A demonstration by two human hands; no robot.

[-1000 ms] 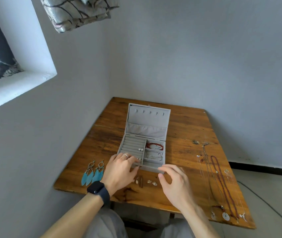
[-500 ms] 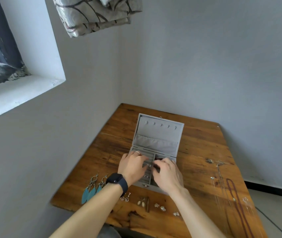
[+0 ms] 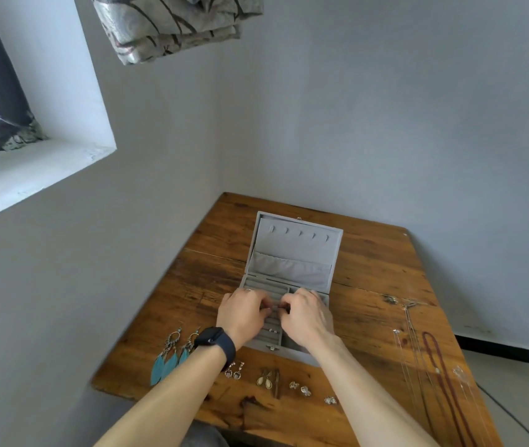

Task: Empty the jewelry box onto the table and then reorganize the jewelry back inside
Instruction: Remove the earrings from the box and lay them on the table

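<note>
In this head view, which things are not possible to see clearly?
What the left hand and right hand pinch, if anything: head view, their curled fingers hide it.
Right compartments of the jewelry box: head view, the right hand covers them.
Necklaces: head view, cut off by the bottom edge.
Small earrings: head view, too small for detail.

Seen from my remote station: left grip (image 3: 245, 312) and right grip (image 3: 306, 314) cover the front compartments of the jewelry box (image 3: 292, 250); whether their curled fingers (image 3: 261, 303) hold anything, I cannot tell; the bead necklace (image 3: 446, 385) runs off the bottom edge; the curtain (image 3: 176, 24) is cropped at top.
</note>
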